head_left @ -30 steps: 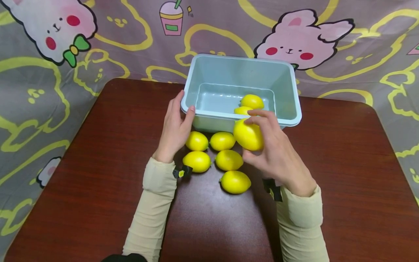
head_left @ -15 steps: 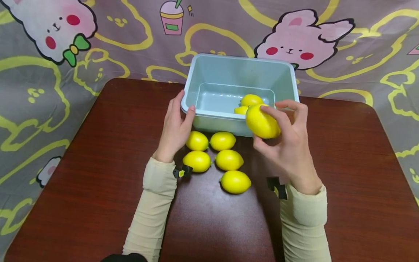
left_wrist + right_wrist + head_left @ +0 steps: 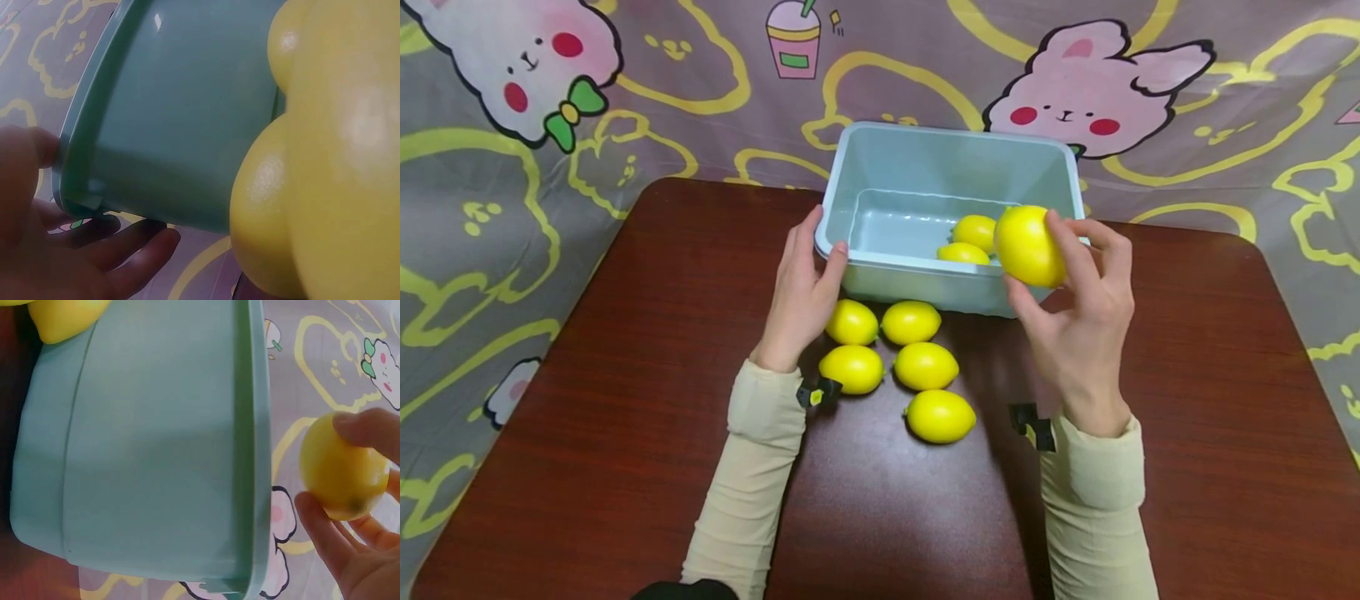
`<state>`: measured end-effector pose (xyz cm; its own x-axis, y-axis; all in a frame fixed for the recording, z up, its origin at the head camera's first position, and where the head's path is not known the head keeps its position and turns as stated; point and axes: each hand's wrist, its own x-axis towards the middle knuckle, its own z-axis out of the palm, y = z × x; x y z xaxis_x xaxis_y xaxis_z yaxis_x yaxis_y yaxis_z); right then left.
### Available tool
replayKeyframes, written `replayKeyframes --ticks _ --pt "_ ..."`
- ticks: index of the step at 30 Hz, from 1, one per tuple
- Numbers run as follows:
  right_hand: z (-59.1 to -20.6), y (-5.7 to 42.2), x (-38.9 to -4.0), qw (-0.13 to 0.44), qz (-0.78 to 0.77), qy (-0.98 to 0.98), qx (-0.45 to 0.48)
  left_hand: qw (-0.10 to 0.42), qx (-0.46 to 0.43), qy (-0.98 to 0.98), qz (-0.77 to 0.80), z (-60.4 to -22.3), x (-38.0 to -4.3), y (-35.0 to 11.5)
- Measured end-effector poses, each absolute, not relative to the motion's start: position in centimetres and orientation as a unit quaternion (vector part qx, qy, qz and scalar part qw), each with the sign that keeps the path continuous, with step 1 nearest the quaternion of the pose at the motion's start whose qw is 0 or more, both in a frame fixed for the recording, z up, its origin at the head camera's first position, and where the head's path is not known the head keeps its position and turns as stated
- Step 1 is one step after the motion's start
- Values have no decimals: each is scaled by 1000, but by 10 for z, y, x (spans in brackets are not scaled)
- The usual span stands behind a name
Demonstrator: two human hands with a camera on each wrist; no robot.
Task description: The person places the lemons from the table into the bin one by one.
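My right hand [image 3: 1082, 308] pinches a yellow lemon [image 3: 1031, 247] between thumb and fingers, raised above the front right part of a light blue plastic bin [image 3: 951, 279]. In the right wrist view the held lemon [image 3: 344, 465] appears past the bin's rim. My left hand [image 3: 797, 292] grips the bin at its front left corner, thumb on the rim and fingers along the outer side. Inside the bin lie two lemons [image 3: 974, 232], partly behind the front wall and the held one. Several more lemons [image 3: 926, 367] lie on the table before the bin.
The dark reddish-brown table [image 3: 625, 400] has rounded far corners. Behind it hangs a cartoon-printed cloth [image 3: 910, 50], close to the bin's back. A shadow falls beside the right forearm.
My right hand has carried its lemon up, right and away from me, from in front of the bin to over its front right rim. The left hand and bin stay put.
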<state>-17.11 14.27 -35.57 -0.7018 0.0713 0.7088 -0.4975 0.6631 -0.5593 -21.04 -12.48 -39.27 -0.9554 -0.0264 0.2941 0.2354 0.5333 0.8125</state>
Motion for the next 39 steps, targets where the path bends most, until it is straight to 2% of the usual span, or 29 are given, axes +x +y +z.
replayKeyframes --ticks 13,25,39 --pt "-365 149 -183 385 388 -833 87 131 -57 -866 -480 -393 -211 -126" --pt "-375 152 -189 351 386 -850 69 135 -58 -866 -478 -393 -211 -125" --pt "-375 154 -189 338 365 -865 68 133 -57 -867 -477 -392 -211 -125"
